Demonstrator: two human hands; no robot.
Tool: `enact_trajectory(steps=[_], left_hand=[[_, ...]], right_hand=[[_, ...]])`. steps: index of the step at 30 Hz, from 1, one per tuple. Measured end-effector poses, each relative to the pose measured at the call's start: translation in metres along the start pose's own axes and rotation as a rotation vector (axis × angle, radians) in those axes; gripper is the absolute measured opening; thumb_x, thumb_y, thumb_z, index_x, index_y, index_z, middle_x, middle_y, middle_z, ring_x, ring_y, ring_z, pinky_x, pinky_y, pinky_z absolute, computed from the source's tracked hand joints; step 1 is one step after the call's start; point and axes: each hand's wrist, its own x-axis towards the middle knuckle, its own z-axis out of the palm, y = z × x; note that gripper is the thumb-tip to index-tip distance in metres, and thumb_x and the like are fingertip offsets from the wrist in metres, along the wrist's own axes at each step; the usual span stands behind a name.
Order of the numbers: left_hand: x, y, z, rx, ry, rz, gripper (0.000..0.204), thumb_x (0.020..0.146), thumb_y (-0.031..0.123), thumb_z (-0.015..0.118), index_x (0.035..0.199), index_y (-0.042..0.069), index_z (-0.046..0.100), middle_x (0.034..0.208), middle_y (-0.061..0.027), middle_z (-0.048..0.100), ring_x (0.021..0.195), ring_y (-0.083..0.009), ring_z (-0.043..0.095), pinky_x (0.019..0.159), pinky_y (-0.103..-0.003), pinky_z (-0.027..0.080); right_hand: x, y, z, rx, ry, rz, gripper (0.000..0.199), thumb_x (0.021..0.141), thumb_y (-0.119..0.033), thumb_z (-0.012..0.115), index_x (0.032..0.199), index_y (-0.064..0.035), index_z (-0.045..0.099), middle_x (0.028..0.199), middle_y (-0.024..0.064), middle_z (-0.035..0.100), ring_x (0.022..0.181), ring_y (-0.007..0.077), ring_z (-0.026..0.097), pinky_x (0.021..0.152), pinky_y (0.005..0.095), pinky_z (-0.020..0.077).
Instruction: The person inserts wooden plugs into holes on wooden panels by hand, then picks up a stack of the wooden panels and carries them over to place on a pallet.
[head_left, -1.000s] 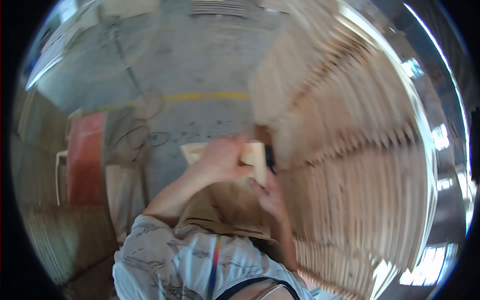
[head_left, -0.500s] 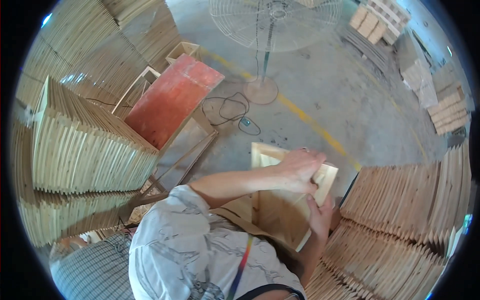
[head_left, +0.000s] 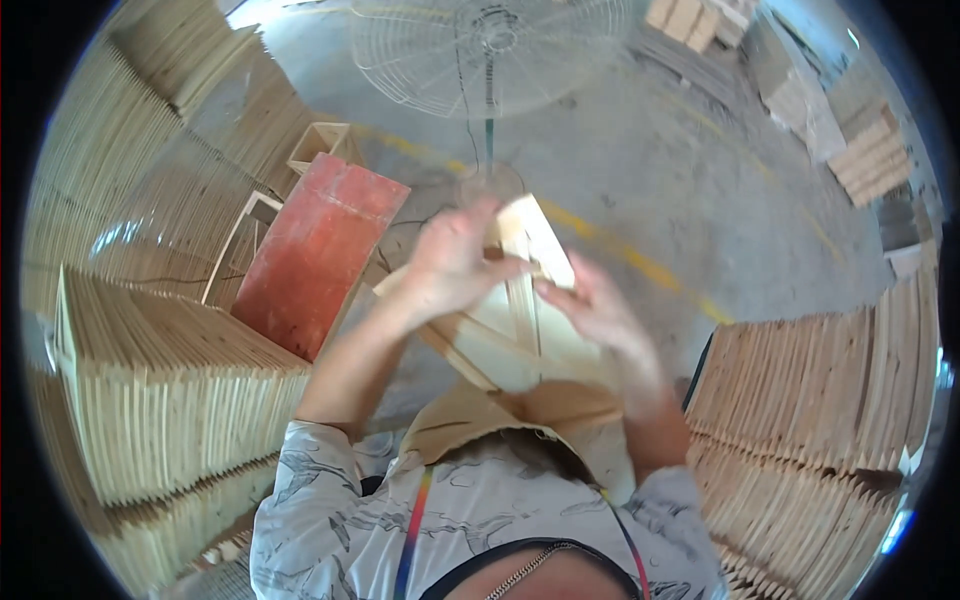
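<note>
A pale wooden panel framed by raised strips (head_left: 518, 300) is tilted in front of my body, one corner pointing away from me. My left hand (head_left: 450, 262) grips its left edge near that corner, with the thumb stretched over a strip. On the opposite edge, my right hand (head_left: 597, 308) holds the same corner, its thumb reaching inward close to the left thumb. Both hands are smeared by motion, and some fingers are hidden behind the wood. The panel's near end rests against a tan apron (head_left: 465, 410) at my waist.
Tall stacks of wooden slats (head_left: 190, 430) stand at left, with more stacked wood (head_left: 800, 390) at right. A red board (head_left: 320, 250) lies on a stand at left. Ahead, a large floor fan (head_left: 490, 60) stands by a yellow floor line (head_left: 630, 250).
The wooden panel has turned and shifted left and farther from me. My left hand has moved from its right part to its left edge; my right hand has moved up and away from me.
</note>
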Motion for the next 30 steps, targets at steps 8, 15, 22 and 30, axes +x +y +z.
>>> enact_trajectory(steps=[8, 15, 22, 30], left_hand=[[0.037, -0.044, -0.061, -0.539, -0.256, -0.179, 0.052, 0.088, 0.015, 0.084, 0.133, 0.0, 0.061, 0.111, -0.0084, 0.072, 0.105, -0.0176, 0.068, 0.092, -0.034, 0.054], [0.035, -0.05, -0.063, -0.715, -0.278, -0.268, 0.044, 0.092, 0.009, 0.08, 0.131, -0.001, 0.062, 0.117, -0.0035, 0.071, 0.106, -0.0095, 0.065, 0.093, -0.029, 0.054], [0.053, -0.044, -0.057, -0.786, -0.352, -0.274, 0.036, 0.094, 0.004, 0.076, 0.128, -0.001, 0.065, 0.112, -0.0032, 0.073, 0.102, -0.0071, 0.064, 0.09, -0.027, 0.053], [0.068, -0.053, -0.043, -0.774, -0.557, -0.238, 0.028, 0.095, 0.004, 0.075, 0.122, 0.0, 0.071, 0.105, -0.0018, 0.075, 0.097, -0.0063, 0.063, 0.086, -0.026, 0.052]], right_hand=[[0.082, -0.064, -0.022, -0.126, -0.205, -0.025, 0.041, 0.102, -0.015, 0.066, 0.139, -0.0008, 0.055, 0.124, 0.0091, 0.068, 0.111, 0.0136, 0.063, 0.094, 0.0334, 0.0528], [0.109, -0.081, -0.03, -0.297, -0.243, -0.101, 0.028, 0.093, -0.016, 0.073, 0.114, 0.0018, 0.068, 0.096, 0.015, 0.072, 0.088, 0.0176, 0.068, 0.075, 0.0354, 0.0527], [0.115, -0.086, -0.052, -0.414, -0.238, -0.185, 0.019, 0.086, -0.012, 0.077, 0.098, 0.0009, 0.068, 0.077, 0.0137, 0.067, 0.067, 0.0236, 0.065, 0.061, 0.0354, 0.0477], [0.115, -0.087, -0.065, -0.416, -0.262, -0.171, 0.018, 0.083, -0.011, 0.077, 0.094, -0.0002, 0.067, 0.072, 0.0128, 0.065, 0.06, 0.0235, 0.061, 0.058, 0.0357, 0.0464]])
